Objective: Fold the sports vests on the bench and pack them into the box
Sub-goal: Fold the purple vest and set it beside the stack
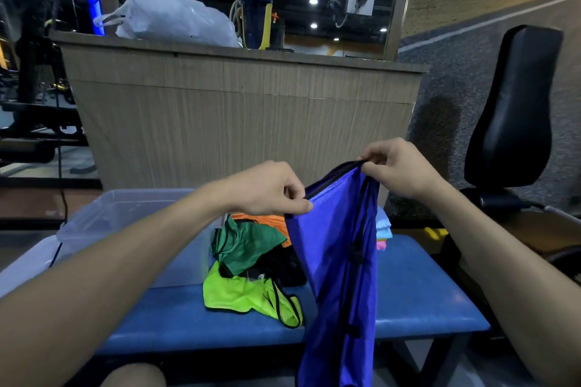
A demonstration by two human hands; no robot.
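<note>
Blue vest (pixel 339 261): held up over the table's near right part, hanging down past its front edge.
Left hand (pixel 267 188): pinches the vest's upper left edge between thumb and curled fingers.
Right hand (pixel 399 166): pinches the top corner, higher than the left.
Vest pile (pixel 251 264): green, neon yellow, orange and black, loose at mid-table, just left of the blue vest.
Box (pixel 103 214): clear plastic, at the far left, beside the pile.
Table (pixel 424 292): blue padded top; bare padding right of the vest and along the front edge.
Folded cloths (pixel 383 229): pastel stack behind the vest.
Room: wood-grain counter (pixel 239 116) behind; black padded seat (pixel 515 110) at right.
</note>
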